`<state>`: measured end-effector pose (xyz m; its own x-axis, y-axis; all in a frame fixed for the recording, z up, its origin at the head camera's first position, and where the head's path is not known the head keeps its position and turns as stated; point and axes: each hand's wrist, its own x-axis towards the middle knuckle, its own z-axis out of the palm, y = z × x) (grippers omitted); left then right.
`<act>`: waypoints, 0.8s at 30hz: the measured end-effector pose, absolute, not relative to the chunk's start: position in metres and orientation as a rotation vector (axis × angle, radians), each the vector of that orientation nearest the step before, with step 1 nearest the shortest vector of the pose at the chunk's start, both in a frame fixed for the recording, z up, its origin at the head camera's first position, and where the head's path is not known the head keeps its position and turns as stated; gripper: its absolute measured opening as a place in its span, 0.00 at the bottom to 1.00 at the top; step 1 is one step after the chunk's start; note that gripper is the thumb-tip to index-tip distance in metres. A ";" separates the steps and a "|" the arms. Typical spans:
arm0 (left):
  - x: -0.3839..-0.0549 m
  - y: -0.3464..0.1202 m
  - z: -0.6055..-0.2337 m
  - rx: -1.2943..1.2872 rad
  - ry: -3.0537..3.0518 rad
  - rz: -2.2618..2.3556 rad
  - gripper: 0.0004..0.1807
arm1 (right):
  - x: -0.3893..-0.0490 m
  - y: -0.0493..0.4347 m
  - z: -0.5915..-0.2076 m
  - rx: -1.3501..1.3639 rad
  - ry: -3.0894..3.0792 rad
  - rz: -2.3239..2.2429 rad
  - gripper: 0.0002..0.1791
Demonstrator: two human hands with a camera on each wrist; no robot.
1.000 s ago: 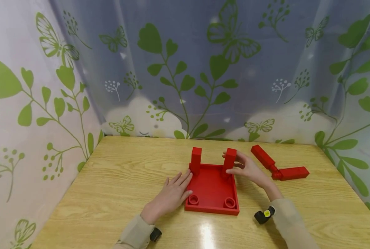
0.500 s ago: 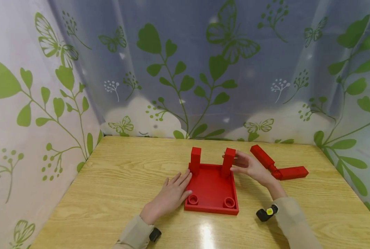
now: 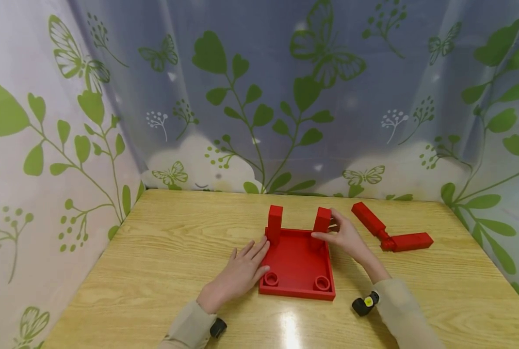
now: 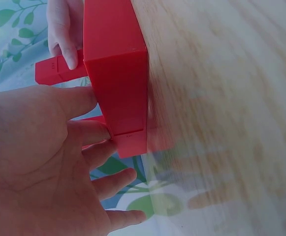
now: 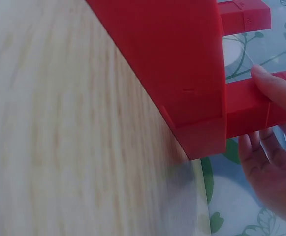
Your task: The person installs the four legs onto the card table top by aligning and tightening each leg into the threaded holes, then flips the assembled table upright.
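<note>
A red square panel [image 3: 296,264] with a raised rim lies flat on the wooden table. Red square posts stand upright at its two far corners, a left post [image 3: 275,222] and a right post [image 3: 322,219]. Round sockets show at both near corners, a left one [image 3: 271,279] and a right one [image 3: 322,283]. My left hand [image 3: 242,271] rests at the panel's left side, its fairly straight fingers touching the edge. My right hand [image 3: 348,240] holds the right post, thumb across its near face; in the right wrist view, the fingers curl below the post [image 5: 246,105].
Right of the panel, two more red posts lie on the table [image 3: 189,223], one angled backward [image 3: 368,219] and one pointing right [image 3: 412,242], their round ends together. A patterned curtain [image 3: 259,121] hangs behind the table's far edge.
My right hand loosened its thumb from the right post, drawing slightly back, then closed on it again with the thumb across the near face. The left hand and panel stayed in place.
</note>
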<state>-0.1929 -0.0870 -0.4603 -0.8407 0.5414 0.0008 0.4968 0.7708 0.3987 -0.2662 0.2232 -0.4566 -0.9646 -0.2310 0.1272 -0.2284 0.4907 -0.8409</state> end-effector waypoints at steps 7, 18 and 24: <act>-0.193 -0.086 -0.458 0.830 2.848 0.594 0.33 | -0.268 0.226 -0.457 -0.486 2.683 -1.532 0.42; -0.192 -0.086 -0.458 0.829 2.845 0.593 0.33 | -0.271 0.251 -0.451 -0.765 2.258 -1.676 0.39; -0.193 -0.086 -0.459 0.826 2.848 0.593 0.33 | -0.269 0.255 -0.446 -0.655 2.247 -1.652 0.38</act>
